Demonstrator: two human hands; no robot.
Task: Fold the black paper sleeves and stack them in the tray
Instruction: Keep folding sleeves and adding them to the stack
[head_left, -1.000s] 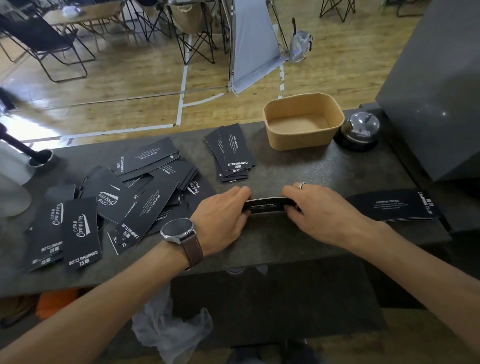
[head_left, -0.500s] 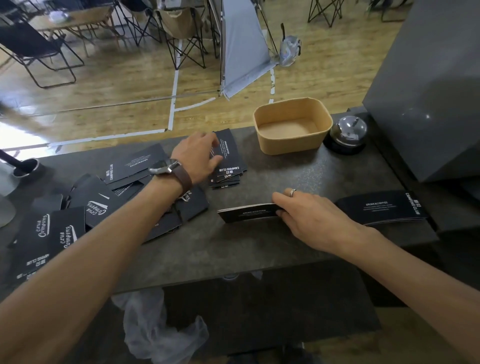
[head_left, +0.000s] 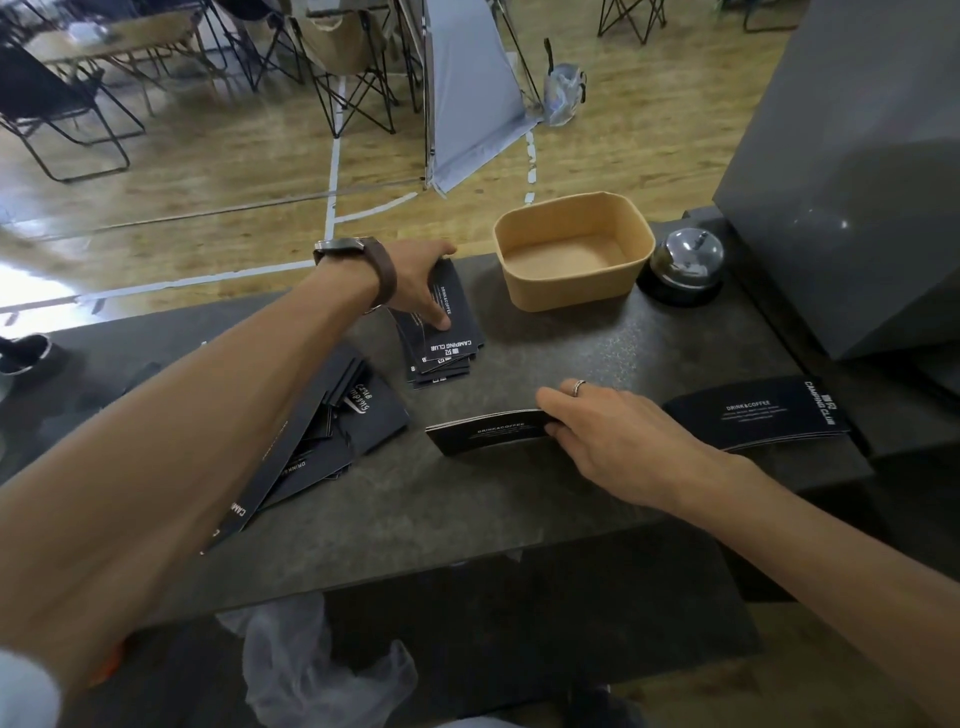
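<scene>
Black folded sleeve (head_left: 491, 430) lies near the counter's (head_left: 597, 358) front edge, pinched by the right hand (head_left: 618, 441). The left hand (head_left: 421, 291) has left it and reached to the small stack (head_left: 441, 332) by the back edge, apparently gripping it. Nothing sits in the tray (head_left: 574, 280) yet, so stacking looks next.

Left hand (head_left: 420, 291) apparently gripping sleeve stack (head_left: 445, 332); right hand (head_left: 618, 441) on folded sleeve (head_left: 488, 431).

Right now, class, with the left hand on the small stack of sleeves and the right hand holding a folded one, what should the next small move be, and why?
Probably the right hand should lift its folded sleeve into the tan tray. The sleeve looks already folded flat, the tray holds nothing, and the left hand is busy on the small stack.
</scene>
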